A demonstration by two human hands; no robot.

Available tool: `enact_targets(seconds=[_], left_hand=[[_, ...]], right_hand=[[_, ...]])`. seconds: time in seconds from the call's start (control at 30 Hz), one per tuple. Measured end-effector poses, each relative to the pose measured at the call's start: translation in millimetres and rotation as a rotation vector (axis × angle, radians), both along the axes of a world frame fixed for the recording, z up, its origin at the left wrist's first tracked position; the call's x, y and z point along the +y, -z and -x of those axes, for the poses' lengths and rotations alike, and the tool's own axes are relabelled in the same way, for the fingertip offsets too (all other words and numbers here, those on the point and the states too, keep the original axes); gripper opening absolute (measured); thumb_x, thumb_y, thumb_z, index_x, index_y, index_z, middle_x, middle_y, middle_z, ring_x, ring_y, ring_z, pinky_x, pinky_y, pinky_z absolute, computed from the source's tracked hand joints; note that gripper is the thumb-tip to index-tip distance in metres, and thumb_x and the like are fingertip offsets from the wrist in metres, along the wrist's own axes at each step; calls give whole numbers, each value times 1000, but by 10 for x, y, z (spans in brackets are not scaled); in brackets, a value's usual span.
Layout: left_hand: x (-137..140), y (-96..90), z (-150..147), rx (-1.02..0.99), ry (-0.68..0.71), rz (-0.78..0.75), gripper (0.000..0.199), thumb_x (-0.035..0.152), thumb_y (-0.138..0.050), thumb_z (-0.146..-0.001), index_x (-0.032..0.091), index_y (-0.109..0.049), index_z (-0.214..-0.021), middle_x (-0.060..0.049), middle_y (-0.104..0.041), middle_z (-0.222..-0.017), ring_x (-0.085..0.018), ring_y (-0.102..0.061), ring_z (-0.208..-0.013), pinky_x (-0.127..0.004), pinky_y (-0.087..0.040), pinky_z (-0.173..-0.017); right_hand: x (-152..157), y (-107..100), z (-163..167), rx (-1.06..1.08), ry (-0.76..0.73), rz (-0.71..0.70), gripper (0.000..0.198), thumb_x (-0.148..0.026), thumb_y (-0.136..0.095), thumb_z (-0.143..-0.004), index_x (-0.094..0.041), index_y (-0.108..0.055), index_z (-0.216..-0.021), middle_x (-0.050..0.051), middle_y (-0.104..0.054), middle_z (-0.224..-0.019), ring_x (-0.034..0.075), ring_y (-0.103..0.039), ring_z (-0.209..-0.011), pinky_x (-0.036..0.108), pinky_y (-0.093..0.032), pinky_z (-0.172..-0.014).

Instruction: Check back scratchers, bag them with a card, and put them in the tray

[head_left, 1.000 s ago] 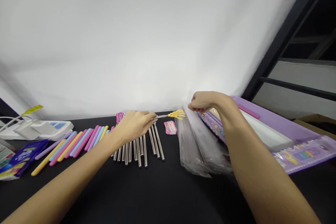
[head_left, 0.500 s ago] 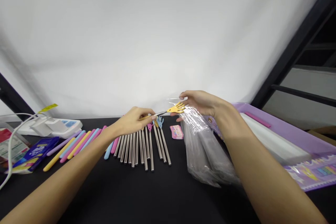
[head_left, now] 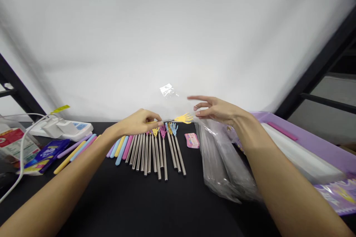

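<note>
Left hand: fingers (head_left: 160,123) closed round the yellow back scratcher (head_left: 183,119), gripping its shaft.
Right hand (head_left: 213,110): half open, index finger stretched out, the others curled towards the thumb; clear film shows there, but I cannot tell whether it is gripped.
Yellow back scratcher: raised, beyond and slightly left of the pink card (head_left: 192,140), hand-shaped head pointing right.
Metal back scratchers (head_left: 165,155): side by side, left of the card.
Coloured sticks (head_left: 119,150): farther left of the card.
Clear bags (head_left: 219,159): piled just right of the card.
Purple box (head_left: 319,146): well right of the card.
</note>
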State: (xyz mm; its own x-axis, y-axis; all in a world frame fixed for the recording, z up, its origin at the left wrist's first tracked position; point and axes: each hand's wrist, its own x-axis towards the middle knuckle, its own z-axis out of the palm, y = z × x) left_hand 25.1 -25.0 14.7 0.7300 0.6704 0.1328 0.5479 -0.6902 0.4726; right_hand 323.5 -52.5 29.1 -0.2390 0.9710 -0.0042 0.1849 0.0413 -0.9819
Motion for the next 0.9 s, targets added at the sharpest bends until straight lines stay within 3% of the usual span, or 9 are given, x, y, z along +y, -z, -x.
enact_targets(seconds=[0.07, 0.1, 0.17, 0.23, 0.4, 0.6, 0.73, 0.9], left_hand=[[-13, -49, 42, 3, 32, 45, 42, 51, -45, -90, 18, -70, -90, 1, -50, -59, -9, -37, -50, -23, -27, -47], [-24, -74, 53, 3, 53, 74, 42, 52, -45, -90, 18, -70, -89, 1, -49, -59, -9, -35, -49, -23, -26, -46], [-50, -113, 57, -3, 101, 135, 43, 51, -45, -90, 17, -70, -85, 2, -44, -57, -8, -30, -48, -23, -24, -45], [-71, -128, 39, -6, 143, 165, 42, 50, -47, -90, 17, -70, -80, 2, -41, -56, -8, -28, -49, -23, -23, -45], [-66, -85, -5, 63, 143, 81, 38, 45, -47, -89, 17, -69, -75, 2, -41, -57, -9, -28, -50, -24, -23, -47], [-58, -78, 8, 91, 49, -52, 38, 43, -44, -91, 17, -63, -70, 2, -44, -55, -10, -33, -49, -25, -25, -48], [-49, -61, -2, 88, -18, -104, 32, 42, -39, -94, 18, -59, -87, 1, -54, -62, -12, -45, -52, -25, -31, -51], [3, 21, -14, 59, -41, -58, 29, 44, -32, -97, 20, -47, -92, 3, -50, -59, -13, -47, -53, -24, -31, -51]], right_hand=[[23, 16, 19, 72, 109, -68, 80, -4, -75, -66, -31, -48, -136, -3, -63, -80, 12, -64, -72, 28, -56, -78], [39, 26, 38, 98, 156, -82, 74, -4, -76, -67, -28, -51, -132, -3, -63, -77, 13, -65, -72, 29, -57, -80], [69, 44, 89, 117, 217, -84, 39, -9, -76, -71, -18, -63, -107, 1, -64, -76, 15, -67, -76, 30, -56, -84], [80, 51, 155, 107, 222, -77, 13, -17, -73, -79, -15, -60, -83, 5, -65, -77, 16, -68, -78, 31, -57, -85], [31, 21, 298, 73, 135, -37, 21, -38, -57, -93, -19, -49, -88, 10, -71, -80, 22, -71, -78, 40, -60, -76], [3, -15, 384, -76, 210, -55, 23, -40, -52, -95, -17, -50, -97, 14, -72, -83, 23, -72, -76, 37, -61, -69], [4, -31, 461, -12, 330, -105, 20, -37, -50, -96, -17, -51, -101, 15, -72, -87, 23, -72, -81, 37, -62, -70], [25, -17, 488, 155, 420, -146, 22, -39, -53, -95, -17, -55, -93, 13, -72, -83, 23, -72, -77, 38, -62, -72]])
